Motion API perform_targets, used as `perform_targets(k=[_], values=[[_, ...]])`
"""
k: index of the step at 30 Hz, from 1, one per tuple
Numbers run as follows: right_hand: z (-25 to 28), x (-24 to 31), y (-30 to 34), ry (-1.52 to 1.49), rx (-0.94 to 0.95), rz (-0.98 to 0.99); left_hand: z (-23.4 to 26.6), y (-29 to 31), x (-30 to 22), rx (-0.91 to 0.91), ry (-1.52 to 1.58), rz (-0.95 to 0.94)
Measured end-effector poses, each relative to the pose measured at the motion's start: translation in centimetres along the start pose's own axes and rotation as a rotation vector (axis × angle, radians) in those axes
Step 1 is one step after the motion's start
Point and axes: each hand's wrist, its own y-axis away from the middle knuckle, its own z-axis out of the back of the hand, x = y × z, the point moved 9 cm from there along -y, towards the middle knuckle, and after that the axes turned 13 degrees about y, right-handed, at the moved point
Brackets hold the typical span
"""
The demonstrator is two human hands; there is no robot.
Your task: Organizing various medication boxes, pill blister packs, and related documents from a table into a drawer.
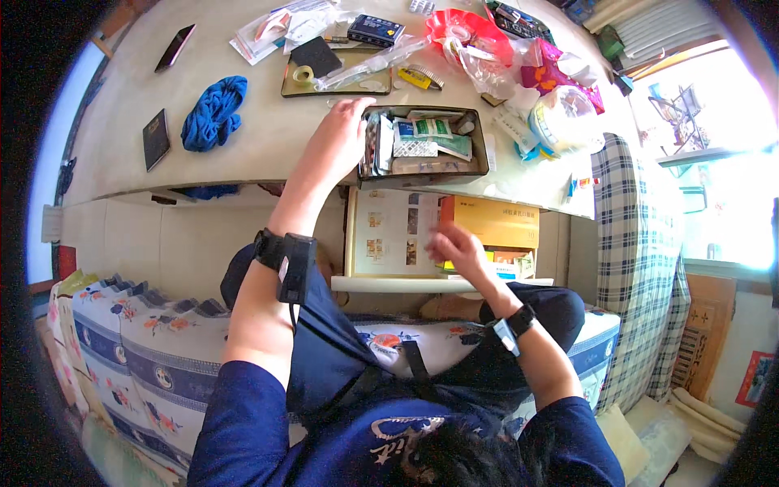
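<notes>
The box (pixel 426 178) stands filled but uncovered at the near edge of the worktop (pixel 272 118), left hand (pixel 339 140) at its left rim (grip unclear), right hand (pixel 461 248) loosely curled over the open drawer (pixel 438 285).

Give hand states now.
Left hand: at left edge of dark rectangular metal box; grip unclear.
Right hand: partly curled over open white drawer; holding nothing visible.

Pale table (pixel 272 134), bunched blue cloth (pixel 214 114), black booklet (pixel 156 140), shallow tray (pixel 341 91), open box (pixel 480 146) by the near edge
</notes>
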Motion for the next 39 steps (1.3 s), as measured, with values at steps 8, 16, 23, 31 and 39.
perform_targets(k=[8, 16, 23, 31, 39], values=[[1.3, 6.6, -5.5, -0.919, 0.052, -0.266, -0.2, -0.5, 0.4, 0.013, -0.015, -0.028], [0.0, 7.7, -6.0, -0.949, 0.013, -0.344, 1.9, 0.9, -0.3, -0.005, 0.056, -0.044], [1.9, 5.5, 0.7, -0.877, -0.032, -0.341, 3.5, 0.7, 0.0, -0.049, 0.428, 0.023], [-4.7, -3.0, 7.1, -0.997, 0.034, -0.592, 3.4, 0.2, 0.5, -0.106, 0.411, 0.06], [-10.1, -10.2, -1.9, -1.072, 0.077, -0.455, 2.1, -0.1, 0.8, -0.06, 0.417, 0.106]])
